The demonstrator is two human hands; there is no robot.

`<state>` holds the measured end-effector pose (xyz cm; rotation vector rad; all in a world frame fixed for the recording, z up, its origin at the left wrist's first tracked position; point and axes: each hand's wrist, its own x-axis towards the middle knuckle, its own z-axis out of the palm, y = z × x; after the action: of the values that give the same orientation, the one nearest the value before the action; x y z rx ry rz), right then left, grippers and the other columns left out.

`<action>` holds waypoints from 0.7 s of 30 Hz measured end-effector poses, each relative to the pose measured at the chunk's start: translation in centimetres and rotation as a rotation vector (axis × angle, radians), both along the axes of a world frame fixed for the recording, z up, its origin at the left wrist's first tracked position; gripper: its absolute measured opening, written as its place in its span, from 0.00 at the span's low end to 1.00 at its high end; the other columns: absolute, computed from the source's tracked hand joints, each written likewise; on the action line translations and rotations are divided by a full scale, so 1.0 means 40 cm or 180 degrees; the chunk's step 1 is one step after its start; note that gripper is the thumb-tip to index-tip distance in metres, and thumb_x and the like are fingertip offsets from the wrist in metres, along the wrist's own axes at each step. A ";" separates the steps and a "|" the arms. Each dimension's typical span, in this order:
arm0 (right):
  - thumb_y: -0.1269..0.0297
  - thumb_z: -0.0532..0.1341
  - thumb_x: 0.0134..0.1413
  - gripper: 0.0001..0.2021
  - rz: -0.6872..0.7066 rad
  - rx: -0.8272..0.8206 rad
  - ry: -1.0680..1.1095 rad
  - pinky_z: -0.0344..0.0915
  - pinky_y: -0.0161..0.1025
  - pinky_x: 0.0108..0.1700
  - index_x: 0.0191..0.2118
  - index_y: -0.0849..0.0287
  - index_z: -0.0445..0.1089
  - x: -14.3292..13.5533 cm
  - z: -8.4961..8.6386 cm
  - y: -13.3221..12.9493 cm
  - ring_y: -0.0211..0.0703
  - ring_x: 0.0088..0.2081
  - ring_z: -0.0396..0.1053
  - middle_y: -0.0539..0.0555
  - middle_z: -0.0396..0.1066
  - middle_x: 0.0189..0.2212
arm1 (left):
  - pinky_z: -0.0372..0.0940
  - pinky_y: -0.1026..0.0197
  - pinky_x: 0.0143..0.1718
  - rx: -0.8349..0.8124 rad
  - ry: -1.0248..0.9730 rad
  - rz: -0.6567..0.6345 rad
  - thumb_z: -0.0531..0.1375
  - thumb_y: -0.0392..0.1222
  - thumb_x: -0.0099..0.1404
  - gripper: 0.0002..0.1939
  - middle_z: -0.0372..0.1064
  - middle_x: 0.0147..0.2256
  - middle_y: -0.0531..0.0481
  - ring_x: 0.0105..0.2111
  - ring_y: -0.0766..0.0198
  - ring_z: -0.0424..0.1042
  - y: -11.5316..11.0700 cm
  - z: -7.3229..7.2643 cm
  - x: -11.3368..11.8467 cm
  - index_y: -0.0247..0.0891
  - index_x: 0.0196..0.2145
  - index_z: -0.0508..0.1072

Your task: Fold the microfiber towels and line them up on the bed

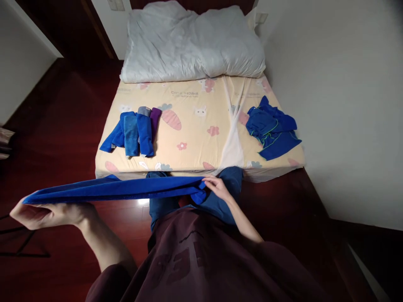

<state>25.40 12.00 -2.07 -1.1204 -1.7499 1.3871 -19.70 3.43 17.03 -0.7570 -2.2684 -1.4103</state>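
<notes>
A long blue towel (126, 188) is stretched sideways in front of my body, above my knees. My left hand (53, 214) is closed on its left end, out past the bed's left side. At the other end, my right hand (217, 187) pinches the cloth near my right thigh. A bunched bit of the towel hangs below those right fingers. Beyond it, on the bed, several rolled towels (145, 134) in blue, grey and purple lie side by side at the left. Crumpled blue cloths with green edging (272, 128) form a heap at the right.
The bed (195, 147) has a cream sheet printed with carrots and rabbits. A folded white quilt (195, 46) lies across its head. Sheer white fabric (233, 142) runs down the sheet. A wall (340, 105) stands close on the right; dark red floor (69, 126) shows at left.
</notes>
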 end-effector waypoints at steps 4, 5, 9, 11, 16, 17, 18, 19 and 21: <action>0.52 0.63 0.60 0.16 -0.1052 0.0454 0.0230 0.71 0.46 0.53 0.46 0.58 0.76 0.074 0.047 0.127 0.47 0.47 0.75 0.59 0.77 0.45 | 0.59 0.55 0.35 0.1078 0.0786 0.0755 0.32 0.81 0.58 0.37 0.50 0.23 0.55 0.26 0.63 0.57 -0.001 -0.041 -0.009 0.43 0.25 0.52; 0.52 0.63 0.60 0.17 -0.1143 0.0576 0.0206 0.71 0.45 0.53 0.48 0.58 0.75 0.093 0.061 0.157 0.47 0.47 0.75 0.59 0.77 0.46 | 0.58 0.56 0.32 0.1093 0.0870 0.0591 0.35 0.83 0.56 0.39 0.53 0.21 0.54 0.23 0.64 0.58 -0.003 -0.049 -0.006 0.42 0.24 0.55; 0.53 0.61 0.61 0.17 -0.1365 0.1151 -0.0213 0.73 0.43 0.49 0.48 0.60 0.75 0.164 0.132 0.265 0.48 0.48 0.75 0.62 0.76 0.46 | 0.53 0.60 0.27 0.0640 0.1273 0.0037 0.41 0.84 0.54 0.43 0.59 0.16 0.50 0.18 0.65 0.58 -0.012 -0.049 0.013 0.38 0.22 0.68; 0.53 0.62 0.61 0.15 -0.1419 0.1451 -0.0576 0.74 0.42 0.44 0.44 0.60 0.76 0.199 0.178 0.311 0.49 0.45 0.76 0.62 0.77 0.43 | 0.52 0.62 0.26 0.0252 0.1407 -0.0150 0.44 0.80 0.58 0.42 0.59 0.15 0.50 0.18 0.65 0.58 -0.008 -0.026 0.020 0.38 0.23 0.73; 0.50 0.64 0.60 0.15 -0.1395 0.1952 -0.1271 0.72 0.46 0.47 0.38 0.58 0.77 0.299 0.257 0.394 0.50 0.40 0.76 0.60 0.78 0.38 | 0.54 0.67 0.25 -0.0460 0.1428 -0.1066 0.62 0.60 0.62 0.19 0.65 0.17 0.57 0.19 0.69 0.60 0.049 0.052 0.029 0.41 0.29 0.79; 0.49 0.64 0.59 0.16 -0.1440 0.1874 -0.1254 0.72 0.46 0.46 0.38 0.58 0.77 0.321 0.260 0.406 0.50 0.40 0.76 0.60 0.78 0.38 | 0.54 0.67 0.25 -0.0527 0.1449 -0.1248 0.64 0.56 0.62 0.16 0.66 0.18 0.58 0.20 0.70 0.61 0.065 0.064 0.035 0.41 0.30 0.80; 0.49 0.64 0.59 0.16 -0.1496 0.1749 -0.1201 0.72 0.46 0.45 0.39 0.59 0.77 0.341 0.259 0.417 0.50 0.39 0.76 0.60 0.78 0.37 | 0.54 0.68 0.25 -0.0548 0.1494 -0.1395 0.65 0.53 0.62 0.13 0.67 0.18 0.58 0.20 0.71 0.61 0.081 0.076 0.045 0.41 0.30 0.80; 0.48 0.64 0.58 0.17 -0.1562 0.1608 -0.1134 0.72 0.46 0.45 0.39 0.59 0.76 0.358 0.255 0.426 0.50 0.38 0.76 0.60 0.78 0.37 | 0.54 0.68 0.24 -0.0516 0.1563 -0.1509 0.66 0.51 0.62 0.12 0.67 0.18 0.59 0.19 0.71 0.61 0.097 0.088 0.058 0.40 0.31 0.81; 0.50 0.63 0.59 0.16 -0.1742 0.1411 -0.1061 0.72 0.46 0.44 0.40 0.60 0.76 0.374 0.250 0.437 0.51 0.38 0.76 0.60 0.78 0.35 | 0.55 0.68 0.24 -0.0344 0.1732 -0.1691 0.68 0.48 0.61 0.09 0.68 0.18 0.59 0.19 0.72 0.61 0.130 0.117 0.100 0.40 0.31 0.81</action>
<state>40.36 29.48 7.92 -1.4763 -1.6725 0.4775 -15.70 8.63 21.72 -1.6408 -1.7905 -1.0867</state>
